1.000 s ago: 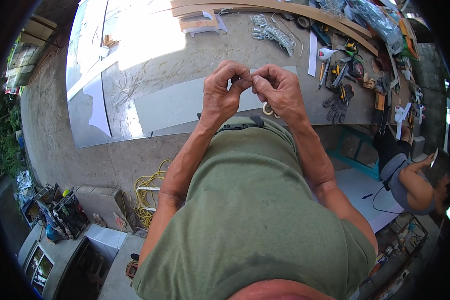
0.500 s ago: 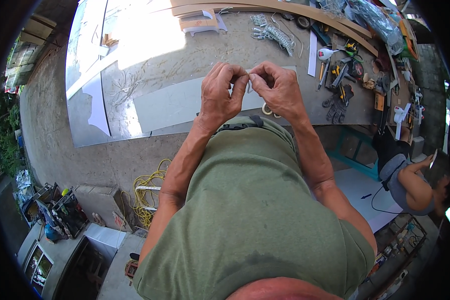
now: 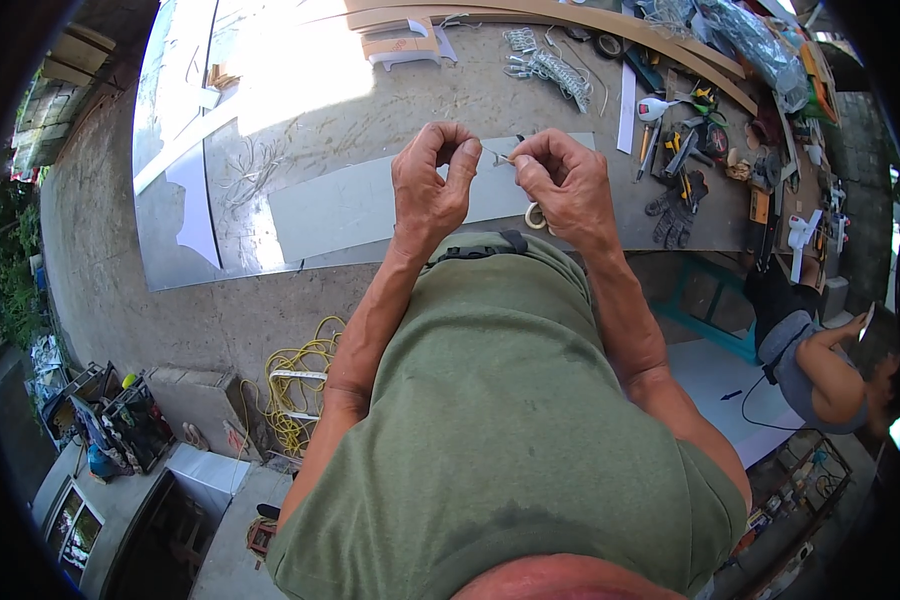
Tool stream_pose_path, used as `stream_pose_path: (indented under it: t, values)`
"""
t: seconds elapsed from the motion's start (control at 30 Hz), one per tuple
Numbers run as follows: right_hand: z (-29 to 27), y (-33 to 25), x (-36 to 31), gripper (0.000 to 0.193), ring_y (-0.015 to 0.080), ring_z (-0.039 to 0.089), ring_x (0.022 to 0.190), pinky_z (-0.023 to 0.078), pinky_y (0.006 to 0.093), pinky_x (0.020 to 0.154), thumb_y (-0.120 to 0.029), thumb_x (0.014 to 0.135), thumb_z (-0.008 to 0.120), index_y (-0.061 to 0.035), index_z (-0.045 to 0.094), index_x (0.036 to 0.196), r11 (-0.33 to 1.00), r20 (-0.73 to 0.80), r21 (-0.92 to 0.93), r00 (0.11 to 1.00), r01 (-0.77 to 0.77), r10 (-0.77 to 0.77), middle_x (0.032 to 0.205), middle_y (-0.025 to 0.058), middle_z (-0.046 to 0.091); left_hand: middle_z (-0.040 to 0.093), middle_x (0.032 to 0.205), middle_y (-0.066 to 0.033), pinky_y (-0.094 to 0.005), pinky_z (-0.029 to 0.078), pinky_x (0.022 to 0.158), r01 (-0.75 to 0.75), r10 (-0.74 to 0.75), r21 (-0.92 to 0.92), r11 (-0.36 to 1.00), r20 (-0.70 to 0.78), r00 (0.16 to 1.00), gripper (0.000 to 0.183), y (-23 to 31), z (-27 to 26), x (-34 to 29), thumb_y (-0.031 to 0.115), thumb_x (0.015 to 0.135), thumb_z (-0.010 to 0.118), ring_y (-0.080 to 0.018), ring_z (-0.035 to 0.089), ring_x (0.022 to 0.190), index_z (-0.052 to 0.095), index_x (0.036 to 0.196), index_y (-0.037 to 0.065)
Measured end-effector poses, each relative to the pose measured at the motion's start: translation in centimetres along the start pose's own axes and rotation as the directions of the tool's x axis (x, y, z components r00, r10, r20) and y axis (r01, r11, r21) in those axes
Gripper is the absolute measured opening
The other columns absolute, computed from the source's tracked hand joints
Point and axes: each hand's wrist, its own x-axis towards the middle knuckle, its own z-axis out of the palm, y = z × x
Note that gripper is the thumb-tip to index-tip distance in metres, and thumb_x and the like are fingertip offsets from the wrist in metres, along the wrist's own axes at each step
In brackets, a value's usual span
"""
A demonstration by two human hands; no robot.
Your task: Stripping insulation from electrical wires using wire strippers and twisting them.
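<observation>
My left hand [image 3: 434, 188] is raised over the worktable with thumb and forefinger pinched together. Whatever it may hold is too small to make out. A short gap away, my right hand [image 3: 570, 190] pinches a thin, pale, wire-like piece [image 3: 499, 157], whose free end points toward the left hand. Beneath both hands lies a long grey-green flat strip [image 3: 345, 205] along the table's near edge. A small cream ring, like a tape roll [image 3: 535, 216], shows partly beside my right wrist.
Loose pale strands [image 3: 253, 168] lie on the table [image 3: 370, 115] to the left. Bundled white cord [image 3: 560, 78] rests farther back. Tools and a dark glove [image 3: 676, 212] crowd the right side, near a seated person [image 3: 820, 365]. Yellow cord [image 3: 288, 400] coils on the floor.
My hands have drawn apart from near contact, the left moving slightly left and the right slightly right. The pale wire-like piece stays at the right fingertips.
</observation>
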Motion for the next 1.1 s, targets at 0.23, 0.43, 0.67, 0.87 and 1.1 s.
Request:
stream_pose_path:
  t: [0.23,0.43,0.67,0.87,1.1]
  values:
    - [-1.0,-0.2,-0.4,0.009,0.0014,0.051,0.062,0.041,0.0204,0.055,-0.007,0.09,0.064,0.0011,0.068,0.09,0.995,0.035,0.086,0.998,-0.049,0.046,0.07,-0.0037,0.061,0.062,0.09,-0.0032,-0.0267,0.054,0.075,0.169,-0.158,-0.2,0.965,0.071,0.985,0.013,-1.0,-0.8,0.2,0.012,0.097,0.064,-0.0111,0.062,0.082,0.062,0.099,0.0]
    - [-0.7,-0.1,-0.1,0.011,0.0028,0.052,0.062,0.042,0.0204,0.054,-0.009,0.092,0.064,0.0011,0.068,0.092,0.979,0.025,0.18,0.996,-0.093,0.09,0.073,-0.0013,0.063,0.064,0.099,-0.0071,-0.0294,0.053,0.083,0.219,-0.188,-0.443,0.869,0.113,0.976,0.018,-1.2,-0.4,0.5,0.017,0.097,0.066,-0.0141,0.064,0.089,0.062,0.102,0.0]
    - [-0.3,1.7,0.7,0.013,0.0031,0.053,0.06,0.042,0.0198,0.053,-0.012,0.095,0.064,0.0006,0.068,0.097,0.951,-0.007,0.302,0.997,-0.067,0.073,0.075,0.0011,0.065,0.074,0.093,-0.0105,-0.0278,0.054,0.078,0.376,-0.247,-0.564,0.735,0.293,0.924,0.033,-0.8,0.6,0.0,0.017,0.091,0.075,-0.0138,0.068,0.085,0.067,0.114,-0.004]
    - [-0.5,2.0,0.8,0.017,0.0062,0.056,0.066,0.046,0.0238,0.056,-0.016,0.095,0.067,-0.0006,0.068,0.101,0.991,-0.009,0.115,0.998,0.067,-0.066,0.081,0.0017,0.067,0.073,0.087,-0.0095,-0.0284,0.052,0.074,0.415,-0.309,-0.514,0.75,0.282,0.908,0.02,-1.4,0.1,0.2,0.015,0.088,0.077,-0.0143,0.067,0.078,0.073,0.096,-0.002]
    - [-0.7,2.0,1.1,0.014,0.0167,0.062,0.068,0.049,0.0302,0.059,-0.012,0.092,0.07,-0.0014,0.068,0.101,0.911,0.104,-0.213,0.936,0.352,-0.337,0.084,0.0065,0.067,0.072,0.083,-0.0085,-0.0274,0.051,0.071,0.432,-0.314,-0.474,0.767,0.309,0.898,0.015,-1.2,-0.1,0.3,0.013,0.089,0.075,-0.0132,0.065,0.074,0.073,0.093,-0.002]
